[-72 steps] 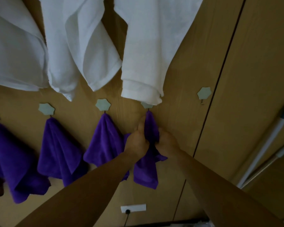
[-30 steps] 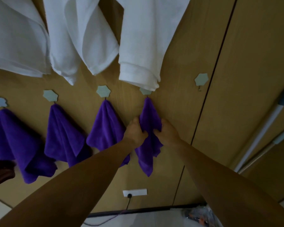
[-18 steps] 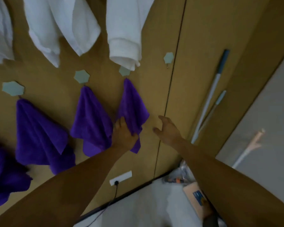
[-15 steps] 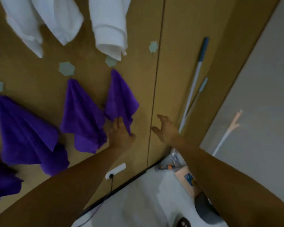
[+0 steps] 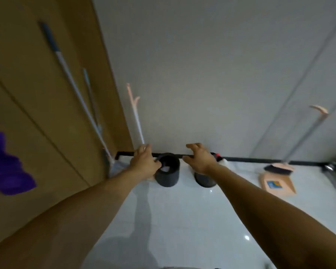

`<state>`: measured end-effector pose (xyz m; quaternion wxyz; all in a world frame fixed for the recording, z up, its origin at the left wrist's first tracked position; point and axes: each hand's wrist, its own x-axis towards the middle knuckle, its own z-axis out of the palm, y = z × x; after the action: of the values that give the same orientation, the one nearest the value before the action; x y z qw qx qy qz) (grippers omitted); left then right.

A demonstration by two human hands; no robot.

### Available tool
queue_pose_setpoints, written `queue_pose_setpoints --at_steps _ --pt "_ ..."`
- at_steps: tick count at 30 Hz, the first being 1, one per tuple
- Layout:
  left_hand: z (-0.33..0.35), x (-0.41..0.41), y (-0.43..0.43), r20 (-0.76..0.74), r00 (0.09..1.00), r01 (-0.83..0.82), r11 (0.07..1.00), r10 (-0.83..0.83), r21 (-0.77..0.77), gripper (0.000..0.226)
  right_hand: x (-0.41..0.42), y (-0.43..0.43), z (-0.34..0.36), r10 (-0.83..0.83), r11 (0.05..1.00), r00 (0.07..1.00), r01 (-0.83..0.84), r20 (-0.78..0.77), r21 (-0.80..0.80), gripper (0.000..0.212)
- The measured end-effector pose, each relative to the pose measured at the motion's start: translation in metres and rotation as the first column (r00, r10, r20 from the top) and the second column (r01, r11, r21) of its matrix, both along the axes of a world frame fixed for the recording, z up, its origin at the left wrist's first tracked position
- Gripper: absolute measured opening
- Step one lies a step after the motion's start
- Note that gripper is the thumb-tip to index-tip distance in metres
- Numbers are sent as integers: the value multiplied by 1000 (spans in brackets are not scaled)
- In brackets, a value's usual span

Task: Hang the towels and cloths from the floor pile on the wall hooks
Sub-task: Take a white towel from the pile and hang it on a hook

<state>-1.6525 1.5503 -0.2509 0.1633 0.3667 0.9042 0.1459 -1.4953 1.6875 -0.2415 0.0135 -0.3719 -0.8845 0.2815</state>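
Note:
The view faces a grey wall and a white floor. At the far left edge a blurred purple cloth [image 5: 6,167] hangs against the wooden panel [image 5: 37,94]; its hook is out of frame. My left hand [image 5: 144,163] and my right hand [image 5: 200,160] are both stretched forward in the air, fingers loosely spread, and hold nothing. Behind them on the floor stand two dark round bins [image 5: 168,172]. No floor pile of towels shows in this frame.
Two long mop handles [image 5: 76,90] lean on the wooden panel. A pink-tipped broom handle [image 5: 135,115] leans on the grey wall. A pink dustpan with a brush [image 5: 277,177] lies on the floor at the right. A black skirting strip [image 5: 260,160] runs along the wall.
My head has swung right, away from the hooks and hung towels. Both hands let go of the purple cloth on its hook and now hover empty before the grey wall.

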Motion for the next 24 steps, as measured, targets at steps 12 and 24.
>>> queue_pose_setpoints --at_steps 12,24 --pt "-50 365 96 189 729 684 716 -658 -140 79 411 -16 -40 -572 793 785 603 238 -83 52" --pt "-116 480 153 400 541 840 500 -740 -211 77 533 -30 -105 -733 532 587 809 343 -248 57"
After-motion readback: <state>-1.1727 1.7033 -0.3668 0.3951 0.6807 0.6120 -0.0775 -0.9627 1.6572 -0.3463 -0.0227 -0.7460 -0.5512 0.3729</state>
